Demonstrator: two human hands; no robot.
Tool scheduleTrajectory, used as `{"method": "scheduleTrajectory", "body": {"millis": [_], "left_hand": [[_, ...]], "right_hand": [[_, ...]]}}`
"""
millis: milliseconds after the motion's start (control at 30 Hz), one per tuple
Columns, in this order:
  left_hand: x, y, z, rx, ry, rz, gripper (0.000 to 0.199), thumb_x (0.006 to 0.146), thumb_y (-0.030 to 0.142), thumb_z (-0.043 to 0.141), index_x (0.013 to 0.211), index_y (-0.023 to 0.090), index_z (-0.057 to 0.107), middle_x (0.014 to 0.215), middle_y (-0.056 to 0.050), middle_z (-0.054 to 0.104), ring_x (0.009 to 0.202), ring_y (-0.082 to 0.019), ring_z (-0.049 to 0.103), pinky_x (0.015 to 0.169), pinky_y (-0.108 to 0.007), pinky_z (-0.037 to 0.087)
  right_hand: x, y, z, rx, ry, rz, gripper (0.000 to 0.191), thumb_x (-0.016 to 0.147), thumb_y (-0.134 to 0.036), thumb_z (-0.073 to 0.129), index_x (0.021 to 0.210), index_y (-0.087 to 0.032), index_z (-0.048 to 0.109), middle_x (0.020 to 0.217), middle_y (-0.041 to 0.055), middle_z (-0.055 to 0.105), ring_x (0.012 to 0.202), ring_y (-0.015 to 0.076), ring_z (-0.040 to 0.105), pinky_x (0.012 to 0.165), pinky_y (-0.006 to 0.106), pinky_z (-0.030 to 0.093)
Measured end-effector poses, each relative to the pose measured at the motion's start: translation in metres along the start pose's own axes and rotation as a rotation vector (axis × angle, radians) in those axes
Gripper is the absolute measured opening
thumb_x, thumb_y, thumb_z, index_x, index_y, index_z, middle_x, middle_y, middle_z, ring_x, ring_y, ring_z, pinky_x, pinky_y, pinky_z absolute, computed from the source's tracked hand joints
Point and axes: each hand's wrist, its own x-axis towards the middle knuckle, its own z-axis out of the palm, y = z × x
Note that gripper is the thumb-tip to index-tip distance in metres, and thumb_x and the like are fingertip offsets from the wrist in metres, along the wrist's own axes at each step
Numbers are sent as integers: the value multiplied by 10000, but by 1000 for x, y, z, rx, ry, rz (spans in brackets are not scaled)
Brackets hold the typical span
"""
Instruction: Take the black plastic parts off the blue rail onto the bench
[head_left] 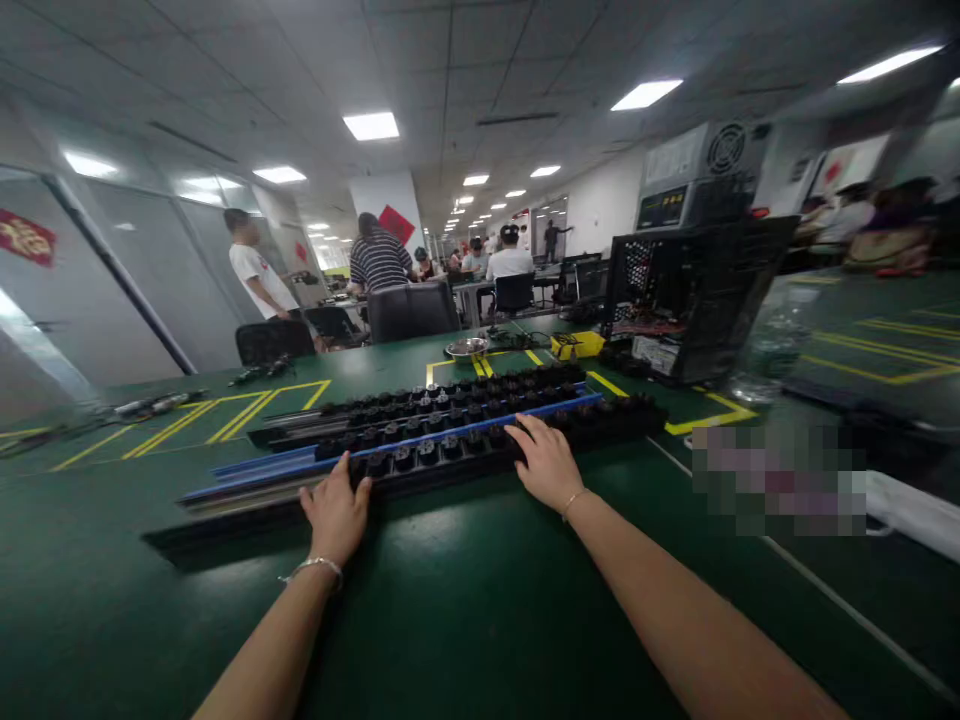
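Long black and blue rails (277,465) lie side by side on the green table, with rows of round black parts (427,452) along them. My left hand (337,508) rests at the near edge of the closest black rail, its fingers spread and its fingertips touching the rail. Farther right, my right hand (546,460) lies against the same row, fingers apart, its fingertips on the black parts near the end of the blue strip. Neither hand is closed around anything. The undersides of both palms are hidden.
An open black computer case (697,290) stands at the back right, beside a clear plastic bottle (776,345). A yellow object (577,345) and a small metal dish (466,348) sit beyond the rails. Several people are farther off.
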Motion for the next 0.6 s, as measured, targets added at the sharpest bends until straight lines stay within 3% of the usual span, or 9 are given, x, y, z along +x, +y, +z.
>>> {"method": "scheduleTrajectory", "body": {"millis": [600], "left_hand": [[21, 5, 12, -37, -46, 48, 598, 862, 427, 251, 1365, 107, 283, 1166, -152, 572, 1124, -299, 457, 1025, -518, 179]], "right_hand": [[4, 7, 3, 36, 27, 62, 548, 704, -114, 454, 1237, -240, 458, 1375, 58, 377, 1274, 221, 286, 1043, 458, 208]]}}
